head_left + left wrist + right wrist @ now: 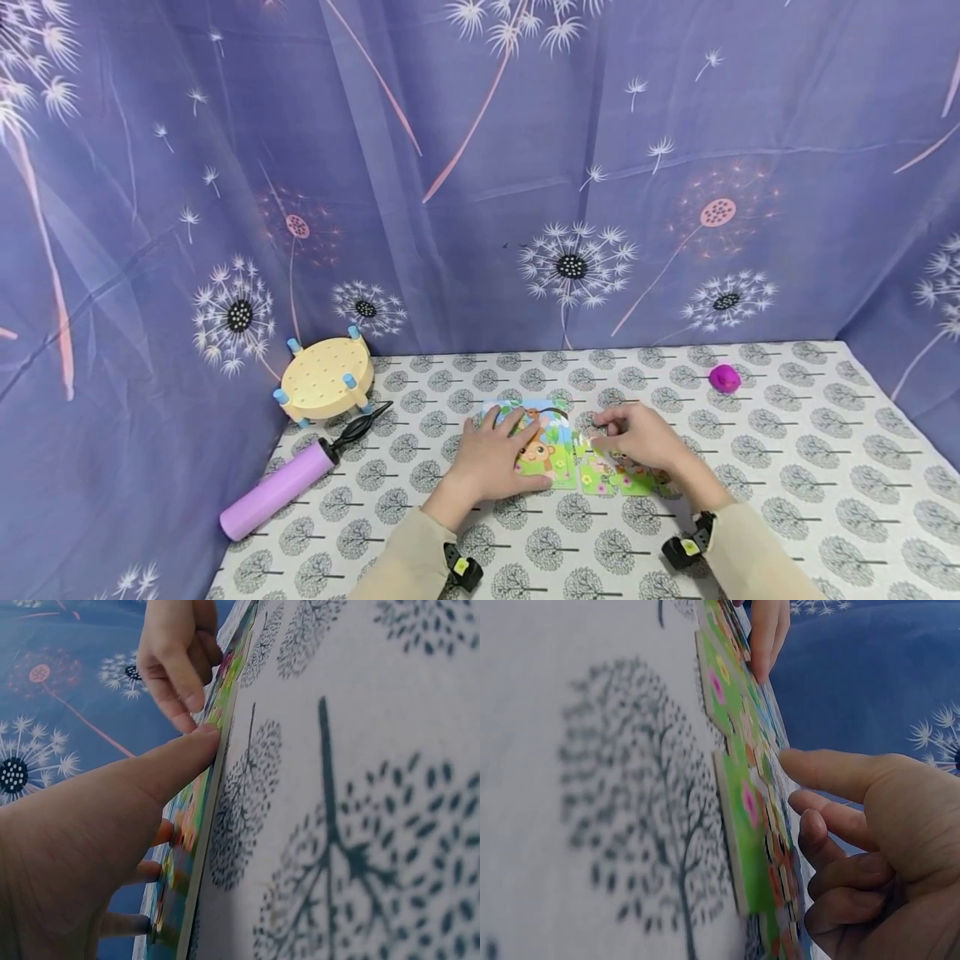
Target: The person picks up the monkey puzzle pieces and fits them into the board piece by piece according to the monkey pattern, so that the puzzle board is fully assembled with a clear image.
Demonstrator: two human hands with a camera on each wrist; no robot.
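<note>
My left hand point(491, 458) rests with spread fingers on a flat picture puzzle point(562, 471) showing a monkey on green and blue; its thumb lies near the lower edge. Just right of that sit loose jigsaw pieces point(598, 482), green with pink flowers. Over these hovers my right hand point(647, 437), thumb and forefinger extended and the other fingers bent. In the right wrist view the thumb tip is close beside the pieces, and no piece shows between thumb and forefinger. A green piece with a pink flower point(739, 825) lies below that hand.
A yellow stool-like toy with blue legs point(327, 379) leans against the curtain at the left. In front of it lies a purple hand pump point(277, 492) with a black nozzle. A small magenta object point(724, 379) stands at the back right of the tree-print cloth point(750, 550).
</note>
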